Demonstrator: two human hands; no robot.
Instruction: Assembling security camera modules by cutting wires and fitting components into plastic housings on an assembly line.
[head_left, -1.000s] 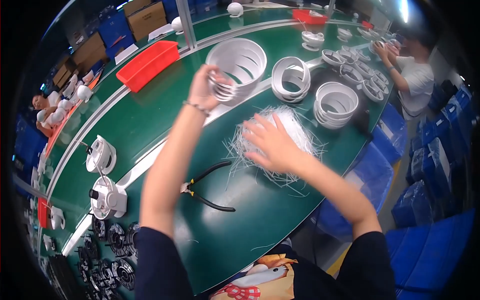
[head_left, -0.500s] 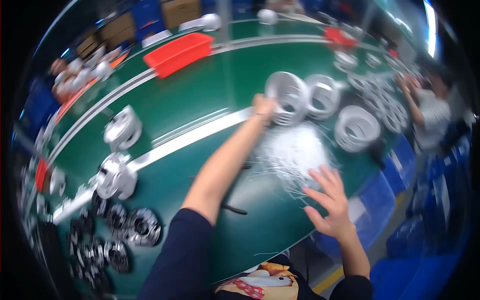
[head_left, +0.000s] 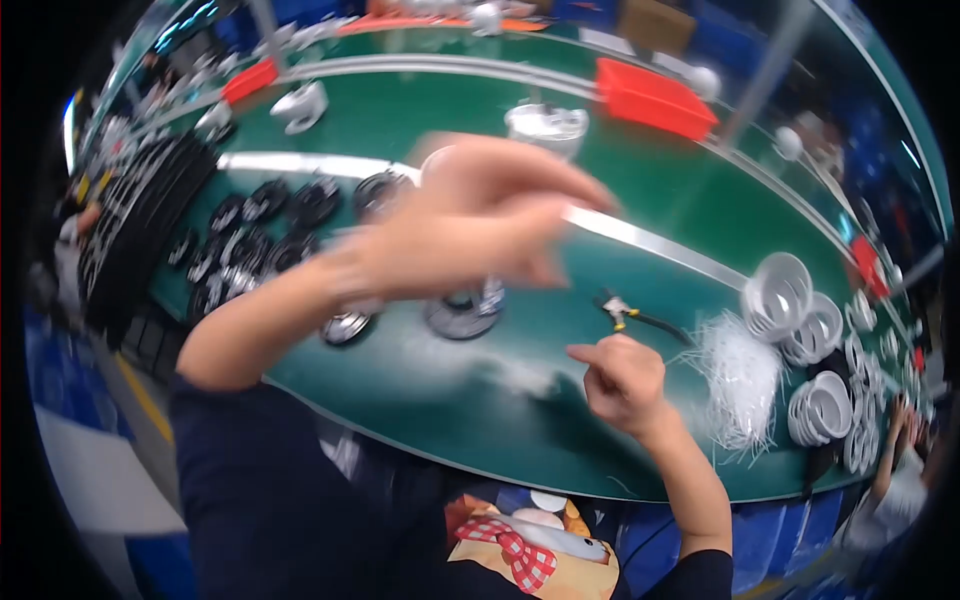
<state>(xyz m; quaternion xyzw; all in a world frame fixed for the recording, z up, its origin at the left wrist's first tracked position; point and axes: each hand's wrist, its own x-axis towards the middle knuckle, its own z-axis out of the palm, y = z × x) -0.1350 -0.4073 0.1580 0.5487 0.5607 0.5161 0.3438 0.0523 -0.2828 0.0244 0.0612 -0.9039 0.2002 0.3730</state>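
My left hand (head_left: pixel 480 215), smeared by motion, is raised over the middle of the green table. Its fingers curve away from the thumb, and nothing shows between them. Below it lies a dark round part (head_left: pixel 462 322), partly covered by the hand. My right hand (head_left: pixel 625 385) is lower and to the right, mostly curled with one finger pointing left; whatever it may hold is hidden. Just beyond its knuckles lie pliers (head_left: pixel 616 306) with dark and yellow handles. A pile of thin white plastic strips, like cable ties (head_left: pixel 738 385), is to the right of that hand.
White rings stand in stacks (head_left: pixel 778 295) at the right. Several black round parts (head_left: pixel 250 245) crowd the left. A white housing (head_left: pixel 545 125) and a red bin (head_left: pixel 655 98) are at the back. Another person's hand (head_left: pixel 905 425) is at the far right.
The view has swung left. My left hand has left the white ring stack and come over the dark parts. My right hand has moved off the strips and its fingers have curled.
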